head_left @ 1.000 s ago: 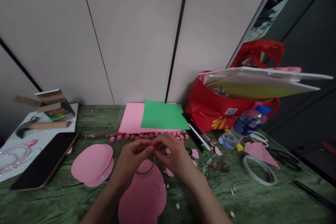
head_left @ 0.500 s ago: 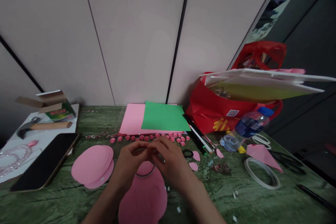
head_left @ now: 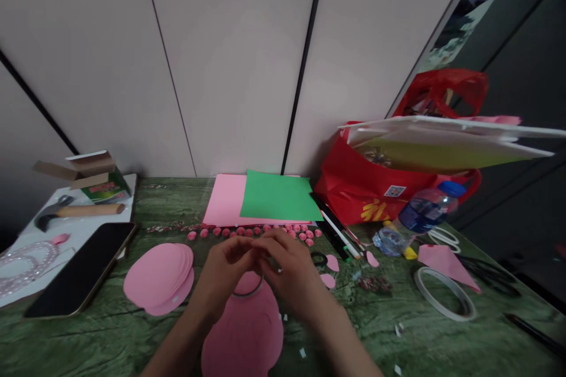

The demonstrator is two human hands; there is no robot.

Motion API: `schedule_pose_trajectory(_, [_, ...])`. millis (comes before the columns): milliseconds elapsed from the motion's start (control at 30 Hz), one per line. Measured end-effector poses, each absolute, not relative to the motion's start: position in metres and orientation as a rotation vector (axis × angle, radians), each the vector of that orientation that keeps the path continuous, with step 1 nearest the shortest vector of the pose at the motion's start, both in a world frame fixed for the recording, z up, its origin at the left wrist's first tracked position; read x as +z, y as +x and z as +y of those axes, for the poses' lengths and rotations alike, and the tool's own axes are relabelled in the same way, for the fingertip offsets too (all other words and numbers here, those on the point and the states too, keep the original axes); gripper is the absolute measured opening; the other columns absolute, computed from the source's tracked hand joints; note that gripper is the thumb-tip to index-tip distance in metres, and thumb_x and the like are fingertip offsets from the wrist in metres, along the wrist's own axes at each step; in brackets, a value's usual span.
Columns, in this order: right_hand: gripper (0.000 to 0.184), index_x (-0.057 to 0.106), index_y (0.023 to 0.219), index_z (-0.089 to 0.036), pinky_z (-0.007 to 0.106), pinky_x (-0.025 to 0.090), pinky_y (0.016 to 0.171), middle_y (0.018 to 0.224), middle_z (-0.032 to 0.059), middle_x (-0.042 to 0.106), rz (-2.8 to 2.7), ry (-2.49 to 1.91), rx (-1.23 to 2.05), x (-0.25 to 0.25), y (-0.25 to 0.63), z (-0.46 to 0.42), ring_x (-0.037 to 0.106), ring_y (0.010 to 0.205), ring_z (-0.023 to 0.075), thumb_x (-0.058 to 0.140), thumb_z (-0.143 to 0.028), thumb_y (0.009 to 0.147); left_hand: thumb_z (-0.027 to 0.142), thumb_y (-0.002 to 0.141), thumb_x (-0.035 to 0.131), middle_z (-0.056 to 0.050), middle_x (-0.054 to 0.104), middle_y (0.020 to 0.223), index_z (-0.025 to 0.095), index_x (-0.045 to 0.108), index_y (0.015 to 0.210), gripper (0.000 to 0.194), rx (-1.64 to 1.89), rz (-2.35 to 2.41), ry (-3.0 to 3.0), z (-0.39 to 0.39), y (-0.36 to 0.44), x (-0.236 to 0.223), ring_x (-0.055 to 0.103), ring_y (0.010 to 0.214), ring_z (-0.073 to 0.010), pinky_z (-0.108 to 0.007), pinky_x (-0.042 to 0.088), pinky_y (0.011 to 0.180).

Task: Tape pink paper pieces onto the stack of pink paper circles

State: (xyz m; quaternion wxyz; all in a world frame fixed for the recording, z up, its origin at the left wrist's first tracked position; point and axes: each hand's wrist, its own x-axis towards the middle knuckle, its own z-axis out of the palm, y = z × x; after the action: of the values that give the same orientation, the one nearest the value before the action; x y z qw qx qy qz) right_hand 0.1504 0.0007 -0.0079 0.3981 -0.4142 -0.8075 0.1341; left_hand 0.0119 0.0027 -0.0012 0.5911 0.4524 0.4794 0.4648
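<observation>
My left hand (head_left: 226,274) and my right hand (head_left: 287,265) meet at the fingertips over the middle of the table. Both have their fingers pinched together, and whatever is between them is hidden. A thin dark ring (head_left: 248,294) curves just below the fingertips; I cannot tell whether it is held or lies on the paper. Under the hands lie overlapping pink paper pieces (head_left: 243,336) with rounded edges. To the left of my left hand sits a stack of pink paper ovals (head_left: 152,277). Small pink rolled paper flowers (head_left: 303,236) line up beyond my fingers.
Green paper (head_left: 280,195) lies on pink sheets at the back. A red bag (head_left: 345,179), a water bottle (head_left: 420,215) and a tape roll (head_left: 444,294) stand or lie right. Left are a phone (head_left: 84,268), a hammer (head_left: 91,210) and an opened box (head_left: 104,185).
The view has shifted slightly, so the surroundings sit a little further right. My hands stay together, with the fingers only slightly moved.
</observation>
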Motion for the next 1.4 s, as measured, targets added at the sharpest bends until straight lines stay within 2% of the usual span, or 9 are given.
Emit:
schedule_pose_trajectory(133, [0.027, 0.058, 0.103, -0.018, 0.032, 0.048, 0.069, 0.093, 0.0086, 0.058, -2.117, -1.083, 0.284, -0.01, 0.145, -0.001, 0.055, 0.083, 0.0195, 0.051, -0.007, 0.08, 0.022, 0.062, 0.069, -0.005, 0.068, 0.067, 0.012, 0.069, 0.073, 0.016, 1.105, 1.186, 1.066, 0.004, 0.01, -0.004, 0.062, 0.065, -0.0172, -0.028, 0.049, 0.064])
schedule_pose_trajectory(267, [0.026, 0.059, 0.102, -0.017, 0.032, 0.048, 0.068, 0.091, 0.0093, 0.057, -2.093, -1.108, 0.259, -0.014, 0.14, -0.001, 0.055, 0.082, 0.0198, 0.048, -0.006, 0.081, 0.024, 0.063, 0.068, -0.006, 0.07, 0.073, 0.012, 0.069, 0.077, 0.018, 1.11, 1.174, 1.111, 0.006, 0.009, -0.009, 0.063, 0.07, -0.0193, -0.03, 0.049, 0.069])
schedule_pose_trajectory(400, [0.026, 0.062, 0.091, -0.019, 0.03, 0.047, 0.07, 0.088, 0.0064, 0.057, -1.963, -1.101, 0.343, -0.016, 0.143, 0.005, 0.056, 0.08, 0.0172, 0.047, -0.002, 0.077, 0.029, 0.063, 0.068, -0.008, 0.07, 0.082, 0.013, 0.068, 0.083, 0.025, 1.092, 1.16, 1.182, 0.007, 0.013, -0.009, 0.064, 0.077, -0.0207, -0.03, 0.049, 0.072])
schedule_pose_trajectory(500, [0.022, 0.062, 0.083, -0.019, 0.027, 0.047, 0.066, 0.083, 0.0049, 0.06, -1.87, -1.119, 0.375, -0.022, 0.164, 0.017, 0.058, 0.075, 0.016, 0.05, -0.003, 0.074, 0.03, 0.06, 0.07, -0.008, 0.07, 0.082, 0.013, 0.067, 0.087, 0.032, 1.098, 1.227, 1.229, 0.008, 0.014, -0.01, 0.064, 0.079, -0.0221, -0.032, 0.05, 0.072])
schedule_pose_trajectory(600, [0.018, 0.063, 0.082, -0.016, 0.028, 0.047, 0.064, 0.079, 0.0057, 0.062, -1.739, -1.357, 0.275, -0.036, 0.204, 0.033, 0.059, 0.072, 0.0175, 0.05, -0.007, 0.073, 0.03, 0.061, 0.067, -0.007, 0.069, 0.081, 0.014, 0.066, 0.089, 0.031, 1.087, 1.347, 1.334, 0.011, 0.012, -0.014, 0.064, 0.079, -0.0231, -0.034, 0.05, 0.071])
schedule_pose_trajectory(700, [0.014, 0.064, 0.076, -0.016, 0.028, 0.045, 0.063, 0.073, 0.0059, 0.065, -1.632, -1.847, 0.205, -0.054, 0.245, 0.043, 0.061, 0.066, 0.0181, 0.053, -0.011, 0.07, 0.025, 0.065, 0.063, -0.009, 0.068, 0.09, 0.016, 0.065, 0.087, 0.023, 1.008, 1.513, 1.604, 0.014, 0.007, -0.023, 0.062, 0.086, -0.0249, -0.036, 0.048, 0.076])
schedule_pose_trajectory(900, [0.013, 0.066, 0.068, -0.017, 0.026, 0.043, 0.059, 0.064, 0.0057, 0.069, -1.612, -1.968, 0.272, -0.072, 0.273, 0.046, 0.064, 0.064, 0.0204, 0.057, -0.008, 0.063, 0.013, 0.073, 0.053, -0.013, 0.064, 0.099, 0.014, 0.063, 0.095, 0.024, 0.618, 1.792, 2.088, 0.02, -0.003, -0.037, 0.057, 0.094, -0.0256, -0.036, 0.041, 0.082])
schedule_pose_trajectory(1233, [0.017, 0.066, 0.072, -0.016, 0.022, 0.047, 0.058, 0.069, 0.0043, 0.071, -1.59, -1.909, 0.43, -0.089, 0.261, 0.054, 0.067, 0.064, 0.017, 0.057, -0.006, 0.061, 0.016, 0.077, 0.05, -0.016, 0.061, 0.104, 0.01, 0.059, 0.108, 0.033, 0.369, 1.834, 2.163, 0.021, -0.004, -0.036, 0.055, 0.099, -0.0267, -0.034, 0.039, 0.084])
schedule_pose_trajectory(1400, [0.026, 0.066, 0.079, -0.015, 0.021, 0.048, 0.059, 0.072, 0.0046, 0.072, -1.563, -1.922, 0.468, -0.086, 0.263, 0.052, 0.067, 0.065, 0.0164, 0.057, -0.002, 0.058, 0.014, 0.078, 0.048, -0.016, 0.061, 0.103, 0.011, 0.06, 0.103, 0.028, 0.318, 1.898, 2.154, 0.023, -0.007, -0.037, 0.056, 0.095, -0.0262, -0.033, 0.04, 0.08])
